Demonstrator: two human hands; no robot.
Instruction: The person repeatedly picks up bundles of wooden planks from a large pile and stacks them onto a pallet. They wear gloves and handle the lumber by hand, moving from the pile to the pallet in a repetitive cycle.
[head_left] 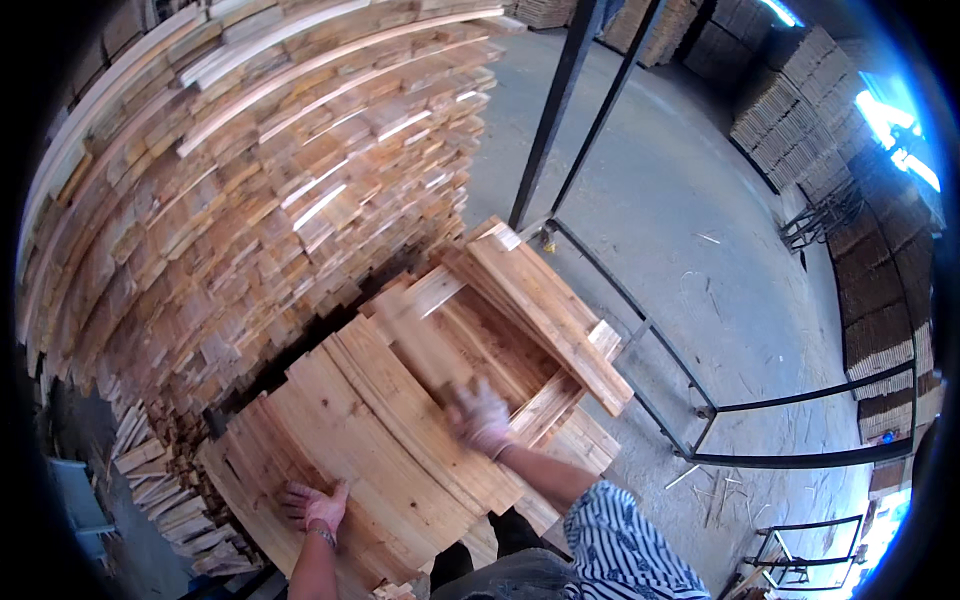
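- The board layer lay beneath the left hand, its fingers spread.
- The blurred board ran lengthwise forward-left from the right hand, the nearer one; whether that hand pinched it, I couldn't tell.

There is one left hand, one right hand, one striped sleeve and two dark trouser legs. There is one tall wood stack and one lower pile, their boards too many to count. Upright metal posts number two; background stacks, several, exact number unclear.
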